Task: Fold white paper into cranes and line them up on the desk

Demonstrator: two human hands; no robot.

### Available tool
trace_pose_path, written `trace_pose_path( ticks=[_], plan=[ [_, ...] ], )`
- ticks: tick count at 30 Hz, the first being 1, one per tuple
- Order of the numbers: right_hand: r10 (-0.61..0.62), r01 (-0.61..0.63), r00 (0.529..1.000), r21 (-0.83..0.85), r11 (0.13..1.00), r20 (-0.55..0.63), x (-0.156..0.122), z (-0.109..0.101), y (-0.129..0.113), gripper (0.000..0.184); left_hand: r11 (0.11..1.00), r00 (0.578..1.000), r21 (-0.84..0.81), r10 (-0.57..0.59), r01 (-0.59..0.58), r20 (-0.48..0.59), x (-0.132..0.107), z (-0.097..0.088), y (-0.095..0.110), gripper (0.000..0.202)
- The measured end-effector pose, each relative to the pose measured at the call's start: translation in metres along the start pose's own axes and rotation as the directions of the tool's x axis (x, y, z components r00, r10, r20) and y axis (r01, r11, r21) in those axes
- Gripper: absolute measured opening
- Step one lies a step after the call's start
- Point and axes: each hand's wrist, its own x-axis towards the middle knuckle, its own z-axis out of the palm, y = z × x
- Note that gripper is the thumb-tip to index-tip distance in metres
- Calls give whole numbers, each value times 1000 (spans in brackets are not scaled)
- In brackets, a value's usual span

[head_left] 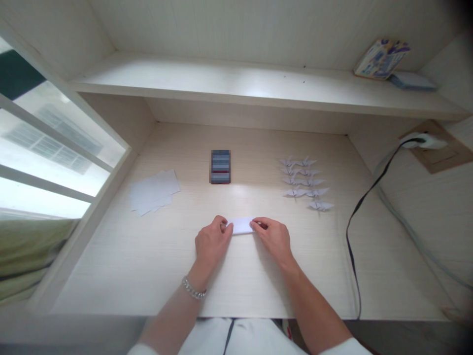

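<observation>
Head view: left hand [212, 241] and right hand [272, 237] each pinch an end of a folded white paper [242, 226], flat on the counter [155, 266]. Paper cranes [305, 182] sit right, loose sheets [153, 192] left.

Taking the folded paper [242, 225] as the dial's centre, I see bare desk [121, 266] open at 8 to 9 o'clock. There are also two clear lanes toward the back, at 11 and 1 o'clock. In the way are the phone [220, 166] at 12, the loose sheets [153, 192] at 10, the rows of paper cranes [305, 183] at 2 and the black cable [351, 231] running down the desk from 3 to 4 o'clock, while the shelf [221, 86] overhangs the back at 12.
</observation>
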Motion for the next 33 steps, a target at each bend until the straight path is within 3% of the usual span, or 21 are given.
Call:
trace_pose_path(
  ticks=[33],
  plan=[
    [1,-1,1000,-29,1000,1,0,0,-2,25,998,999,-33,-51,51,12,1,-1,2,29]
  ],
)
